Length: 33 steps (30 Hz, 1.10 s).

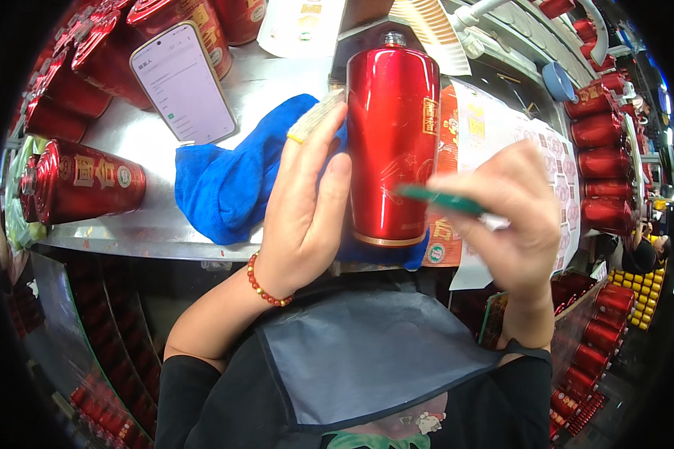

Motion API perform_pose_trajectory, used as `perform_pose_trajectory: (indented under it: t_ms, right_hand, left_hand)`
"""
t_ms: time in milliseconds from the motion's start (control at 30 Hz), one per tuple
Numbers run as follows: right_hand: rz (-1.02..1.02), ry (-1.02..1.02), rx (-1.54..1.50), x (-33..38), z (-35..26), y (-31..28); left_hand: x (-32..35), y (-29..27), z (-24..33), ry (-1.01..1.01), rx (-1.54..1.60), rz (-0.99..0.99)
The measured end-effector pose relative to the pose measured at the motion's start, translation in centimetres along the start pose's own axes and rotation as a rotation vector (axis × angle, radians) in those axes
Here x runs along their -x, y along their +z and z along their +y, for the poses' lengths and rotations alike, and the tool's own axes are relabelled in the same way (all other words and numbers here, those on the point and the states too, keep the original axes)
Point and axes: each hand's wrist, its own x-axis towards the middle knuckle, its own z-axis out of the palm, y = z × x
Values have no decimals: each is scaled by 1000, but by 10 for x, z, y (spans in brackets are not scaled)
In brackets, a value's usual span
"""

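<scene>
Bottle (386, 97), red w/ gold trim, on its side right in front of me, neck pointing away.

Hands apart, either side: R hand (513, 209) pinches a green pen-like tool (449, 200), tip nr the faint star marks low on the face; too blurred to confirm contact. L hand (303, 187) holds nothing, fingers stretched along the left side; can't tell if it's pressing. Best approach, imo: brace w/ L palm so it won't roll, strokes light & short, mind the gloss. Blue cloth (232, 176) to its left, printed sheet (502, 135) right, phone (183, 82) further up-left.
</scene>
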Motion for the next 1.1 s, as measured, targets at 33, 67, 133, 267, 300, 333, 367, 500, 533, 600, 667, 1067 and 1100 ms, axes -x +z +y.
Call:
perform_pose_trajectory:
  t_ms: [33, 67, 133, 267, 300, 333, 367, 500, 533, 600, 667, 1067, 1100]
  right_hand:
    - [-13, 57, -15, 3, -5, 3]
    - [50, 54, 98, 4, -2, 4]
    - [52, -13, 288, 2, -5, 1]
    - [-56, -202, 227, 15, -28, 17]
    - [-70, -221, 217, 17, -32, 20]
    - [-62, -214, 260, 13, -31, 14]
    - [-61, -201, 296, 11, -30, 9]
    - [-58, -197, 410, 10, -34, 15]
    - [-102, -222, 293, 11, -38, 19]
    - [-118, -211, 246, 7, -39, 19]
    - [-47, -175, 324, 7, -32, 14]
    - [-149, -122, -4, 44, -30, 14]
    - [-169, -89, -100, 51, -32, 14]
  left_hand:
    - [-2, 1, -2, 1, -5, -4]
    - [-3, 2, -4, 2, -6, -2]
    - [-2, 6, -4, -1, 0, 14]
    - [-1, 10, -5, -21, 95, 33]
    - [1, 11, -2, -22, 81, 29]
    - [2, 11, 1, -23, 66, 25]
    - [2, 11, 4, -26, 50, 19]
    - [-3, 6, 9, -46, 63, -16]
    - [-3, 7, 7, -70, 153, -21]
    - [-3, 6, 3, -86, 175, -35]
    - [-5, 5, 1, -103, 203, -31]
    - [-31, 22, -7, -179, 50, 132]
    - [-36, 24, -7, -194, 114, 109]
